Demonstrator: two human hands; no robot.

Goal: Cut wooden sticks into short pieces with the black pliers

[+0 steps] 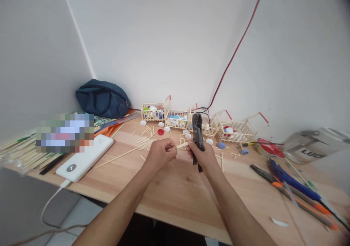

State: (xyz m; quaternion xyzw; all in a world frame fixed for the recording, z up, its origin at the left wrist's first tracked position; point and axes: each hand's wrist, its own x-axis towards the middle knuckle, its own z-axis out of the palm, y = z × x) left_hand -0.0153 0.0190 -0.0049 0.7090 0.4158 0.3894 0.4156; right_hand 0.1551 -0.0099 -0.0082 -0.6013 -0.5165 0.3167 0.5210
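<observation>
My left hand [160,154] is closed in a pinch on one end of a short thin wooden stick [182,145], just above the table. My right hand [206,157] wraps round a black hand tool [197,131] like a pair of cutting pliers, held upright, its head pointing up. The stick's other end meets the right fingertips; whether they grip it too I cannot tell. Behind the hands, a small stick frame [184,140] lies partly hidden. Loose cut sticks [143,140] are scattered left of it, near a red bottle cap [160,132].
Along the wall stand several miniature stick carts [240,133] with bottle-cap wheels. Pliers [290,193] and a blue glue gun [292,182] lie right. Left are a white power bank [84,158], a stick bundle [22,149] and a blue pouch [102,98]. A red-black cable [237,49] hangs behind.
</observation>
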